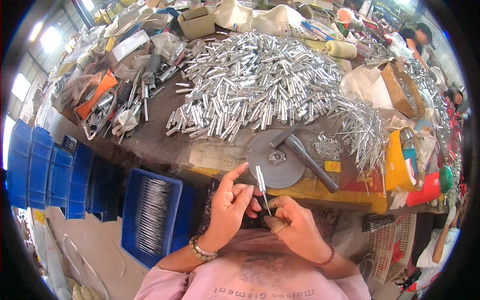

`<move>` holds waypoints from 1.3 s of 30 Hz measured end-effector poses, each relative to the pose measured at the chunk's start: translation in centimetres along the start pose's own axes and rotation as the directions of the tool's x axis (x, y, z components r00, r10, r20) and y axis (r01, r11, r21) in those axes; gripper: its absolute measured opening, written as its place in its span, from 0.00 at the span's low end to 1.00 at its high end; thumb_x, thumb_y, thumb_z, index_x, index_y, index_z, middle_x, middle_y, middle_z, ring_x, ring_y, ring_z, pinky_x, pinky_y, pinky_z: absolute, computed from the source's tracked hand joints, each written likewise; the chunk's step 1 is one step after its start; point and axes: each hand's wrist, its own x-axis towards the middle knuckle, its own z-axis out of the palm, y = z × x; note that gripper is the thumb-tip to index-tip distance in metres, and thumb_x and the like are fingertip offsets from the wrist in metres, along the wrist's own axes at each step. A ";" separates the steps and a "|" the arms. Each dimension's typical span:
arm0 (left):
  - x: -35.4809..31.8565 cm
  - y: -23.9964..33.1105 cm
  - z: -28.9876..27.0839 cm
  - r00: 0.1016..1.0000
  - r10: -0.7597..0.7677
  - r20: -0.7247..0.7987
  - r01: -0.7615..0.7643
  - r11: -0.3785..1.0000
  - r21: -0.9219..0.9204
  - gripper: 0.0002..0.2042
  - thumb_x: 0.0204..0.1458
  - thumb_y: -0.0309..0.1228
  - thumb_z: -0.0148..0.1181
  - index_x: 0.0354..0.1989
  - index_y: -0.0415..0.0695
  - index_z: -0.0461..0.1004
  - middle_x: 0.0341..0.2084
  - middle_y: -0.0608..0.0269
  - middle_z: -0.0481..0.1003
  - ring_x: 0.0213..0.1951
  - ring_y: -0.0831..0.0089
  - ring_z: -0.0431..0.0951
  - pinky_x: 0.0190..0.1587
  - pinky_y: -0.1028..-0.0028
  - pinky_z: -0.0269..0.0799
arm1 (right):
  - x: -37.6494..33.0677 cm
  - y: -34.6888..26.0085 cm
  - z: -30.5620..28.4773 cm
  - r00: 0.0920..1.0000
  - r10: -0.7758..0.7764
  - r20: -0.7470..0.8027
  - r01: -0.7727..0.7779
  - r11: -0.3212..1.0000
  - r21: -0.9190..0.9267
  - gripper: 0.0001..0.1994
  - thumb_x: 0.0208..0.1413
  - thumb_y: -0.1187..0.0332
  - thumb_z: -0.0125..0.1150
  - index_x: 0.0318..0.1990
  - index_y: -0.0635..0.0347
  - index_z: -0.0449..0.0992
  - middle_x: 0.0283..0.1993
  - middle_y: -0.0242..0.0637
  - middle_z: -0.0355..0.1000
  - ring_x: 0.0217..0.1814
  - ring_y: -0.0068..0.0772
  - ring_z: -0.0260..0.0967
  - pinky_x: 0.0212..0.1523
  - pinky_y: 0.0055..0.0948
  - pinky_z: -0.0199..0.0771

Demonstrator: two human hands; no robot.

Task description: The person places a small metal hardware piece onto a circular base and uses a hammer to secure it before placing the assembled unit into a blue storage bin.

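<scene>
My right hand (pixel 295 222) pinches the lower end of a thin metal rod with a wider silver sleeve (pixel 260 178) at its upper end. The piece stands almost upright in front of me. Just left of it is my left hand (pixel 230 207), index finger stretched up, thumb apart and the other fingers loosely bent; I see nothing held in it. Beyond the hands lies a round grey disc (pixel 274 175) with a small metal ring-shaped part (pixel 277 157) on it. Across the disc's right side rests a hammer (pixel 311 162) with a dark handle.
A large heap of silver sleeves (pixel 260 80) covers the bench, with thin rods or nails (pixel 362 132) to its right. Left of me, a blue crate (pixel 131 215) holds stacked metal rods. Tools (pixel 145 85) lie far left. A yellow container (pixel 399 160) stands right; other people work beyond.
</scene>
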 end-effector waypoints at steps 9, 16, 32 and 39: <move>-0.8 0.6 -1.8 0.996 -0.043 -0.084 0.038 0.998 -0.058 0.34 0.67 0.26 0.68 0.78 0.46 0.59 0.38 0.66 0.81 0.32 0.84 0.77 0.31 0.82 0.74 | 0.9 -1.0 2.9 0.995 -0.006 0.099 0.011 0.999 -0.045 0.15 0.61 0.77 0.71 0.54 0.63 0.77 0.35 0.42 0.79 0.33 0.30 0.77 0.37 0.30 0.77; -2.2 -2.4 -10.6 0.910 0.172 -0.377 -0.186 0.983 -0.001 0.29 0.65 0.23 0.67 0.73 0.44 0.63 0.41 0.65 0.81 0.43 0.80 0.79 0.46 0.78 0.74 | 1.7 1.8 1.2 0.910 -0.322 -0.260 0.296 0.946 -0.134 0.15 0.69 0.76 0.64 0.61 0.64 0.79 0.46 0.36 0.79 0.41 0.25 0.77 0.39 0.23 0.78; -18.3 -16.0 -39.5 0.141 0.137 -0.980 0.563 0.804 0.193 0.25 0.55 0.28 0.74 0.61 0.44 0.75 0.41 0.51 0.86 0.45 0.59 0.87 0.50 0.62 0.81 | 4.9 6.5 -1.2 0.823 -0.294 -0.486 0.245 0.956 -0.164 0.18 0.78 0.69 0.57 0.71 0.60 0.75 0.38 0.29 0.75 0.32 0.17 0.62 0.34 0.20 0.62; -18.0 -17.0 -42.8 0.214 0.181 -0.960 0.697 0.660 0.280 0.24 0.56 0.33 0.74 0.60 0.45 0.76 0.48 0.43 0.86 0.53 0.45 0.86 0.56 0.53 0.80 | 4.8 6.6 -1.0 0.808 -0.317 -0.496 0.255 0.948 -0.191 0.17 0.76 0.72 0.58 0.68 0.62 0.78 0.40 0.30 0.76 0.33 0.17 0.64 0.34 0.21 0.64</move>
